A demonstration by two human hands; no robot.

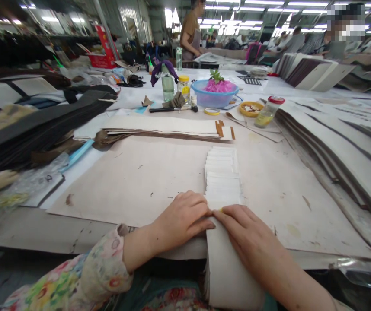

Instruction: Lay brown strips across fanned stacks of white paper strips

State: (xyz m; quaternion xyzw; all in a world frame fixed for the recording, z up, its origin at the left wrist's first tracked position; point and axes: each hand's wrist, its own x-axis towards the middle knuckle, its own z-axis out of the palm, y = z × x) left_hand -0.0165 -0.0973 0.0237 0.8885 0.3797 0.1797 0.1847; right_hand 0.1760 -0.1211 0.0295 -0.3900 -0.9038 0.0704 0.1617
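Note:
A fanned stack of white strips (222, 175) lies on a beige board (133, 181) and hangs over the table's near edge toward me. My left hand (180, 220) rests on the board at the stack's left side, fingers curled and pressed against the strips. My right hand (248, 237) lies on top of the stack's near part, fingers together and flat, fingertips meeting those of the left hand.
A pile of long white and brown strips (169, 127) lies beyond the board. Black material (39, 119) is stacked at left, overlapped white panels (341, 147) at right. A blue bowl (214, 95), bottles, a brush and a yellow dish (251, 109) stand farther back. People work behind.

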